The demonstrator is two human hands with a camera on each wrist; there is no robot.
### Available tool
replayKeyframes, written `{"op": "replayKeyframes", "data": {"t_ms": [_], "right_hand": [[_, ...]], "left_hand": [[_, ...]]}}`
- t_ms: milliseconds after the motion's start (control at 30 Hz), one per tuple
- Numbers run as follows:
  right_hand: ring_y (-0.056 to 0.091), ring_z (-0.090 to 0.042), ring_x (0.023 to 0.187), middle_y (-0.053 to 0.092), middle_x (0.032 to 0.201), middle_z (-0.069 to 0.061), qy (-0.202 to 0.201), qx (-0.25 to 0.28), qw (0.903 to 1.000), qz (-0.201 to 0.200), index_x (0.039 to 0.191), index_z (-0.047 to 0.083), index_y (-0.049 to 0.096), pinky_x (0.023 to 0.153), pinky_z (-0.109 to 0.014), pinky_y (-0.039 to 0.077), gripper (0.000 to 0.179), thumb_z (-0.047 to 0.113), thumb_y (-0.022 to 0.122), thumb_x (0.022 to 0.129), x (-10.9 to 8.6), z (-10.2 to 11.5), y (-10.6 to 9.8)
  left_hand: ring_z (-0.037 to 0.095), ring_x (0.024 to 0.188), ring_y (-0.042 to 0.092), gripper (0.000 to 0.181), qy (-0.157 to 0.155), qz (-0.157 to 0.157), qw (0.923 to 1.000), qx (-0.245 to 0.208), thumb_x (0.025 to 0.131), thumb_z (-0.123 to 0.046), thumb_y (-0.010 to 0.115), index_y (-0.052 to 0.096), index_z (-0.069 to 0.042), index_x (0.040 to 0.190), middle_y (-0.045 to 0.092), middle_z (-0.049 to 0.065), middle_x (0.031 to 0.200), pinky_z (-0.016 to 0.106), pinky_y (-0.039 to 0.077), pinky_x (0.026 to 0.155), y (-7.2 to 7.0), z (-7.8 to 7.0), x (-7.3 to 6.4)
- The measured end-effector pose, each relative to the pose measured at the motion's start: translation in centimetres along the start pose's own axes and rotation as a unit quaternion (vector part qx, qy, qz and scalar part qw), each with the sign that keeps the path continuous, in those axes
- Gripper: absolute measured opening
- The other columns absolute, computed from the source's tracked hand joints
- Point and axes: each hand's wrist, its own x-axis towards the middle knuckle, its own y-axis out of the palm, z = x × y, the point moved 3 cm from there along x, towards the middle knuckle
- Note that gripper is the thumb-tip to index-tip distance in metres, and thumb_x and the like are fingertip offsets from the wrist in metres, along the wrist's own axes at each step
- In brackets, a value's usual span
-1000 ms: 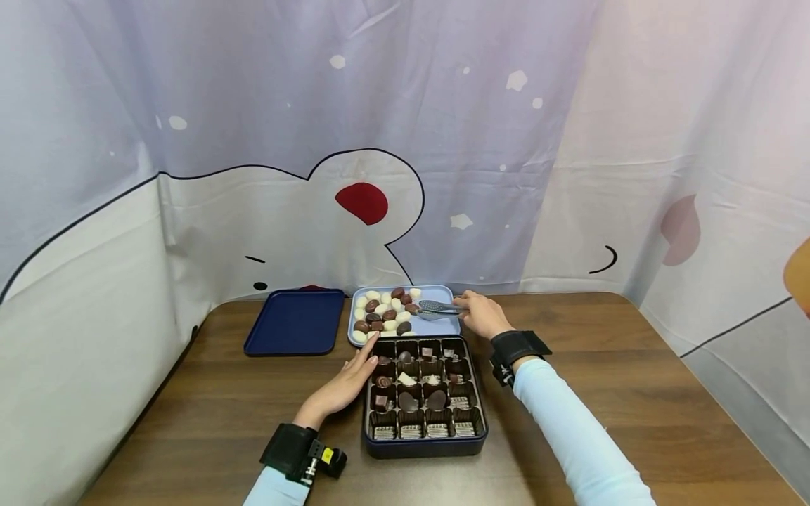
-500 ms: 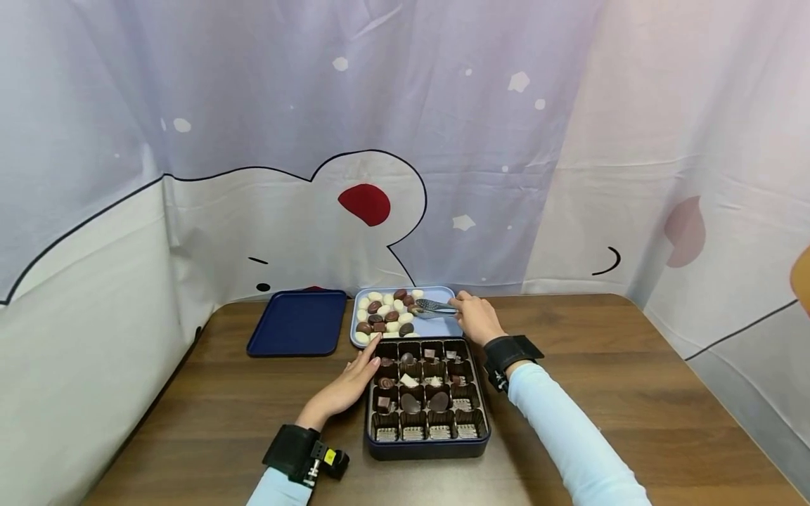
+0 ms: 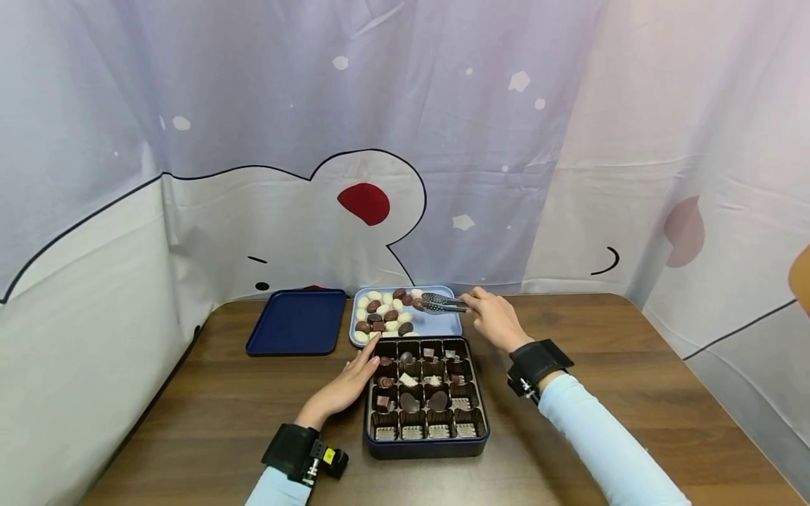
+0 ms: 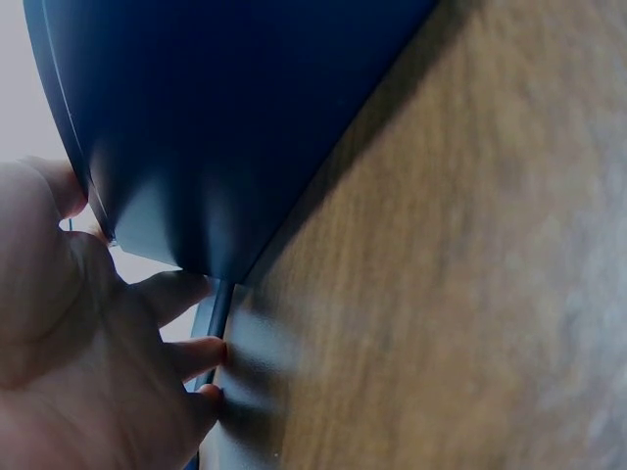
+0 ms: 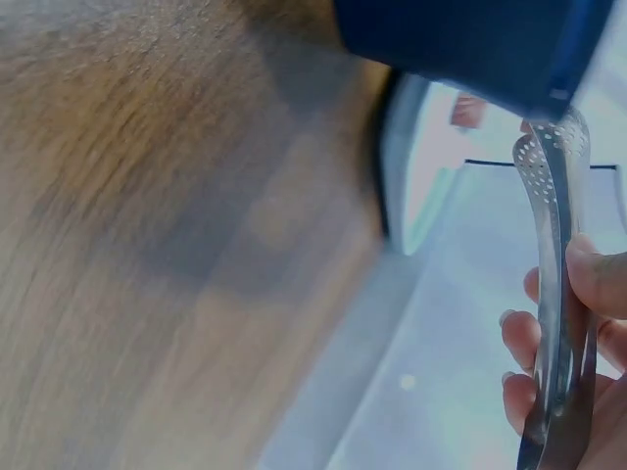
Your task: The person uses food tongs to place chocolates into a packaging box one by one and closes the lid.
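Metal tongs with perforated tips (image 3: 446, 308) are gripped in my right hand (image 3: 498, 320), thumb on one arm and fingers on the other. A brown chocolate (image 3: 418, 304) sits at the tongs' tips, over the light blue tray (image 3: 441, 326). My left hand (image 3: 344, 385) rests with extended fingers against the left side of the dark blue chocolate box (image 3: 425, 451), fingertips near its far left corner. Chocolates of different shapes, such as a dark oval one (image 3: 438, 401), fill most compartments; the front row shows bare ribbed bottoms. In the right wrist view, the box (image 5: 470, 49) partly covers the tray.
White and brown chocolates (image 3: 383, 309) crowd the left part of the light blue tray, just behind the box. A dark blue tray (image 3: 294, 323) lies to its left. A printed curtain (image 3: 474, 140) hangs behind the wooden table (image 3: 601, 393).
My right hand has moved to the right and slightly up, drawing the tongs back with a brown chocolate at their tips. The left hand stays put on the box.
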Motion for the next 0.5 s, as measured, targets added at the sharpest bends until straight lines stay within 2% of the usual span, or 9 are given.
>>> {"op": "replayKeyframes", "data": {"t_ms": [133, 233, 333, 500], "right_hand": [[0.049, -0.015, 0.066, 0.065, 0.101, -0.008, -0.010, 0.009, 0.9993, -0.035, 0.127, 0.003, 0.073, 0.065, -0.033, 0.042, 0.036, -0.004, 0.064, 0.093, -1.2, 0.2, -1.6], [0.050, -0.014, 0.066, 0.067, 0.102, -0.006, -0.020, 0.013, 0.9981, -0.057, 0.124, 0.004, 0.075, 0.064, -0.034, 0.045, 0.031, 0.000, 0.068, 0.094, -2.5, 0.5, -3.0], [0.049, -0.011, 0.067, 0.068, 0.102, -0.005, -0.021, 0.020, 0.9978, -0.060, 0.123, 0.006, 0.075, 0.064, -0.031, 0.043, 0.029, 0.002, 0.070, 0.094, -4.0, 0.6, -4.5], [0.048, -0.008, 0.070, 0.070, 0.107, -0.002, -0.031, 0.007, 0.9987, -0.039, 0.121, 0.011, 0.075, 0.066, -0.028, 0.039, 0.029, 0.004, 0.072, 0.094, -6.4, 1.0, -6.9]], "left_hand": [[0.052, 0.158, -0.002, 0.062, -0.012, -0.001, 0.9999, 0.003, 0.115, -0.038, 0.029, 0.007, -0.017, 0.169, 0.005, 0.018, 0.175, 0.074, -0.004, 0.122, -0.2, -1.1, -0.3], [0.048, 0.159, -0.001, 0.061, -0.022, 0.001, 0.9997, 0.011, 0.115, -0.034, 0.028, 0.005, -0.018, 0.169, 0.004, 0.015, 0.175, 0.072, -0.003, 0.124, -0.1, -1.2, -0.4], [0.047, 0.159, -0.002, 0.060, -0.021, 0.001, 0.9997, 0.009, 0.116, -0.033, 0.028, 0.004, -0.018, 0.169, 0.004, 0.014, 0.176, 0.072, -0.003, 0.124, 0.0, -1.0, -0.4], [0.047, 0.159, -0.003, 0.060, -0.024, 0.003, 0.9996, 0.013, 0.116, -0.034, 0.026, 0.002, -0.020, 0.169, 0.003, 0.014, 0.175, 0.071, -0.004, 0.124, 0.0, -0.9, -0.3]]}}
